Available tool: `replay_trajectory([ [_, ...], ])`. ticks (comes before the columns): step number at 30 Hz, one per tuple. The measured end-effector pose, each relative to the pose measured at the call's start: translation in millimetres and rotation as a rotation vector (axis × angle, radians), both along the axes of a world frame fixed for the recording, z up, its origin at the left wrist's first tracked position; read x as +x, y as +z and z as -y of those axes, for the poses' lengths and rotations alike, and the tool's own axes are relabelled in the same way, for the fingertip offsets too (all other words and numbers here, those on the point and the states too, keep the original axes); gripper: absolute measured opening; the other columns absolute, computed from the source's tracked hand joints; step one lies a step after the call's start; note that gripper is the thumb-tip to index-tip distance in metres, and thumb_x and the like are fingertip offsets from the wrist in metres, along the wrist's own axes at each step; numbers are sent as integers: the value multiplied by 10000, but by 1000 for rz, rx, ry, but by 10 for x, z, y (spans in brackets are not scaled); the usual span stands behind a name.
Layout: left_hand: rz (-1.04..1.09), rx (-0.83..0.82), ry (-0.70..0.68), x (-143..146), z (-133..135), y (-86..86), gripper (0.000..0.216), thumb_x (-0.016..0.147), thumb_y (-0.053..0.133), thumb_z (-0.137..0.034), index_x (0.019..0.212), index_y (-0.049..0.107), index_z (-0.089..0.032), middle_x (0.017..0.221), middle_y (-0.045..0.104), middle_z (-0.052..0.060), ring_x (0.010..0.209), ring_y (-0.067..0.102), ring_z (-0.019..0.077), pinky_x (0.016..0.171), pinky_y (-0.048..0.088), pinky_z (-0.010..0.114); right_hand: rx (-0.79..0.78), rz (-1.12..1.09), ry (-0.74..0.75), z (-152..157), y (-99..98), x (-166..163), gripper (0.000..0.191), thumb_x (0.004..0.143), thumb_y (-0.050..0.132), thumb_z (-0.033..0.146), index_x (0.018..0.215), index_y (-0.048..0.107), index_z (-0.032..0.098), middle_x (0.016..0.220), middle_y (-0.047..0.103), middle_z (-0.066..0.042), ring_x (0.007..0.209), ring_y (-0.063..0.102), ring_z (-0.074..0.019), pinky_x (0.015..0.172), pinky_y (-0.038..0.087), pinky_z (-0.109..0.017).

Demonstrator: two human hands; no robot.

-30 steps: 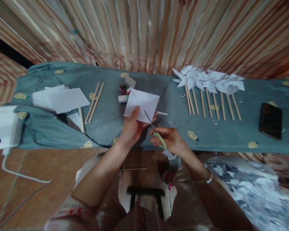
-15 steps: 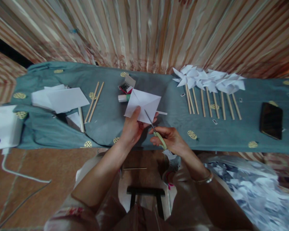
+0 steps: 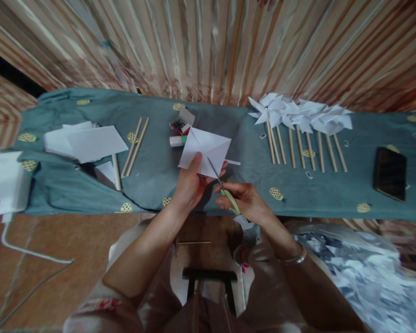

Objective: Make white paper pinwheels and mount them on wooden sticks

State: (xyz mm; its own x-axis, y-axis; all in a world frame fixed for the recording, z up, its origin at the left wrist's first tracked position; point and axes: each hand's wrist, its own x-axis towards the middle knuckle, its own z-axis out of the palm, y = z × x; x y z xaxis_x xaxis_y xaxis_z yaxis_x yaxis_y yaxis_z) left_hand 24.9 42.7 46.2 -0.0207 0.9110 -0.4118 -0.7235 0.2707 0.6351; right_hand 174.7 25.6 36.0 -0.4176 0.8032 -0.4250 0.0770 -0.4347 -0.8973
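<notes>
A square sheet of white paper [image 3: 213, 143] with diagonal creases is pinched in my left hand [image 3: 191, 185], thumb on top and fingers underneath. My right hand [image 3: 241, 199] grips scissors [image 3: 230, 200] with pale green handles. Their blades lie at the sheet's near corner and point toward its middle. Behind the sheet are a small opened box of pins [image 3: 180, 124] and a white tube with a green band [image 3: 176, 141], partly covered by the paper. A narrow white strip [image 3: 233, 162] sticks out to the right of my left fingertips.
Several white paper pinwheels [image 3: 305, 115] on wooden sticks lie at the back right, with a dark phone [image 3: 390, 174] farther right. On the left are paper sheets [image 3: 97, 143], two sticks [image 3: 137, 147] and a white device [image 3: 5, 182] with a cable. A bag of paper pieces [image 3: 367, 277] sits below right.
Hardly anything differs. The whole view has shifted very slightly; both hands, the paper and the scissors keep their places relative to each other.
</notes>
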Motion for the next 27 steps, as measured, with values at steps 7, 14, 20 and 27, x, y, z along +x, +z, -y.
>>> replay_trajectory([
  [7, 18, -4, 0, -8, 0, -1, 457, 947, 579, -284, 1383, 510, -166, 1164, 731, 124, 974, 742, 250, 847, 631, 350, -32, -12, -59, 1, 28, -41, 461, 467, 904, 499, 728, 704, 176, 498, 572, 57, 465, 513, -77, 448, 402, -206],
  [14, 27, -36, 7, -10, 0, 3, 484, 934, 608, -315, 1383, 508, -167, 1169, 730, 124, 1004, 734, 254, 865, 624, 346, -31, -18, -64, 0, 40, -55, 466, 458, 903, 512, 706, 694, 177, 506, 579, 55, 454, 516, -77, 445, 424, -213],
  [20, 12, -16, 15, -10, -5, 21, 461, 944, 582, -270, 1386, 499, -170, 1174, 729, 123, 964, 745, 247, 857, 626, 361, -31, -14, -31, 10, -17, -36, 438, 509, 897, 478, 750, 687, 179, 537, 578, 56, 481, 525, -79, 468, 434, -209],
  [27, 12, 4, 77, -70, -70, 32, 443, 929, 591, -247, 1364, 515, -211, 1093, 754, 76, 958, 743, 229, 861, 617, 363, 28, 21, 82, 17, -23, 24, 451, 568, 859, 517, 804, 682, 176, 572, 536, 59, 520, 476, -80, 485, 379, -214],
])
